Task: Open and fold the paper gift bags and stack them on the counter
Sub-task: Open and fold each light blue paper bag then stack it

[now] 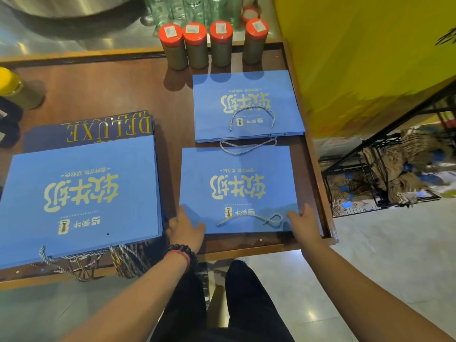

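near bag: we see a flat blue paper gift bag (238, 190) lying at the bench (103, 95) near-right corner, long axis running left-right along the near edge, rope handle (254, 218) flopped on top.
left hand: our left hand (185, 229) sits at the bag's near-left corner, fingers (183, 210) straight, thumb on the paper; no clamp that we can see.
right hand: right hand (304, 223) at the near-right corner, fingers look relaxed along the edge, thumb on top.
key relation: bag lies straight ahead of both hands, between them; both equally near, one per short side.
far bag: second blue bag (248, 106) flat just beyond, toward the far-right corner.
stack: pile of blue bags (79, 191) at the near-left edge, well apart.
step guess: we judge it's squaring or lifting this bag.
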